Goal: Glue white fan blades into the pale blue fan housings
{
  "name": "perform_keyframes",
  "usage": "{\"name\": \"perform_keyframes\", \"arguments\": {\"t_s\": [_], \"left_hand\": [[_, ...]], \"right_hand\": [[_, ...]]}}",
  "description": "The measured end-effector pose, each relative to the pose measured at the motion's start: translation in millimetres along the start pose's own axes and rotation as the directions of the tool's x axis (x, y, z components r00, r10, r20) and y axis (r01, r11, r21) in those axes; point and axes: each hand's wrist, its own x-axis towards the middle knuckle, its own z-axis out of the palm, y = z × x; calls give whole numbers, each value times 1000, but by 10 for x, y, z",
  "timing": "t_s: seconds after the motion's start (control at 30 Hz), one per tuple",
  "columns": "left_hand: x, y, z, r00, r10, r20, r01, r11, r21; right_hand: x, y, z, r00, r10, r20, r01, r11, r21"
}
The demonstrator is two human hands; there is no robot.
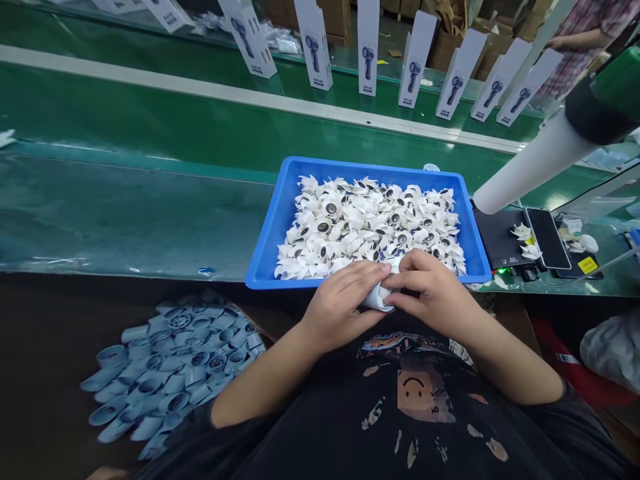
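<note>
My left hand (345, 297) is wrapped around a pale blue tube-shaped housing (377, 298), held over the near edge of a blue tray. At the housing's open end, the bent fingers of my right hand (425, 287) press together on a white fan blade (386, 293), which is mostly covered by the fingertips. The blue tray (270, 230) lies just beyond both hands and holds many white fan blades (370, 220) with dark round centres. Down to the left, a heap of pale blue housings (185, 367) sits below bench level.
White boxes with a handheld fan printed on them (367, 53) stand in a row across the green conveyor (175, 113). A white tube (535, 160) slants in from the right. Below it are a black device (500, 233) and a phone (547, 237). Another person (580, 47) is at the upper right.
</note>
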Motion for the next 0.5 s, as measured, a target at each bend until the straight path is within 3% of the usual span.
{"name": "perform_keyframes", "arguments": {"t_s": [0.23,0.43,0.5], "left_hand": [[-47,61,95,998,-26,-64,30,997,67],[-131,-57,52,990,-132,-49,133,991,16],[-146,-65,40,988,-141,-61,142,990,17]], "right_hand": [[-16,77,104,996,88,6,-89,993,77],[-161,27,18,994,-2,-110,19,987,157],[-197,0,34,988,-47,-147,61,994,93]]}}
